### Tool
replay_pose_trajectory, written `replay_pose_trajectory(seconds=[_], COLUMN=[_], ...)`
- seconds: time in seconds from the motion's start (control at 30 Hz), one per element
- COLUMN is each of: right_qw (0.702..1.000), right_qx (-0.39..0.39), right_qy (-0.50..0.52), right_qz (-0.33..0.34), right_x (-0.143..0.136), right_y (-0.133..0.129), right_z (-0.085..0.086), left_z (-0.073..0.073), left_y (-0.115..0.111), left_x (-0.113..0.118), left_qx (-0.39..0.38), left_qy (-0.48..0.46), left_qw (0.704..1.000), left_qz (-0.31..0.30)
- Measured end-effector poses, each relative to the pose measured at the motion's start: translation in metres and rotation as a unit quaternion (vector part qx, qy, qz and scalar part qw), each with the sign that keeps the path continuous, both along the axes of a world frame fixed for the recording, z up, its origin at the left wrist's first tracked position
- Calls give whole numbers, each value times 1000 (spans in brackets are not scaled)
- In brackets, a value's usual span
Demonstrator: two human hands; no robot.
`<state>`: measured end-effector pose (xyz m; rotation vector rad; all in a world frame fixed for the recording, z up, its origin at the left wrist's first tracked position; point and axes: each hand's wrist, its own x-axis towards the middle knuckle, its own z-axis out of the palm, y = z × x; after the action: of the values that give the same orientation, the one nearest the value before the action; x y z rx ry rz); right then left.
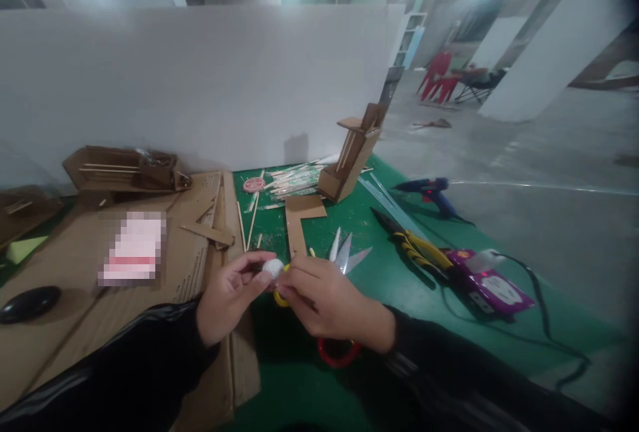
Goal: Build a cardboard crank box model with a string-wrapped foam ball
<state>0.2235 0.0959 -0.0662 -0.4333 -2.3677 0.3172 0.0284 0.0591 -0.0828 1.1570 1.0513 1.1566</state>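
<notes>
While the left hand [233, 297] pinches a half-hidden white lump [273, 267], what the right hand [333, 295] grasps is unclear.

Two hands [230, 299] [332, 293] and one white lump [272, 268] show. Toward the tabletop's [564, 319] right edge: one glue gun [433, 187], one pair of pliers [418, 245], one purple power strip [492, 285]. Near its far edge: one pink disc [254, 184].

Holds a small white lump [272, 269] in the left hand [232, 295], beside the right hand [327, 295], above a green tabletop [352, 222] bearing scissors [343, 255].
</notes>
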Motion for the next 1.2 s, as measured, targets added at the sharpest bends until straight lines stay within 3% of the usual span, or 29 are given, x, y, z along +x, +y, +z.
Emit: replay_pose_trajectory(seconds=[0.2,0.4,0.63,0.87,1.2], right_qw=[997,996,991,994,998], right_qx=[53,-51,-89,-96,-64], right_qy=[-33,67,88,9,-18], right_qz=[-41,-27,-54,-60,9], right_x=[5,6,1,-4,-2], right_y=[6,17,20,15,-5], right_z=[0,-5,-10,-24,-1], left_z=[0,2,9,7,0], left_y=[-2,-10,-16,-10,2], left_x=[4,6,9,5,-1], left_qx=[-27,41,86,131,88], left_qy=[42,51,55,140,164], left_qw=[998,996,993,981,980], left_qz=[-44,-65,-65,28,72])
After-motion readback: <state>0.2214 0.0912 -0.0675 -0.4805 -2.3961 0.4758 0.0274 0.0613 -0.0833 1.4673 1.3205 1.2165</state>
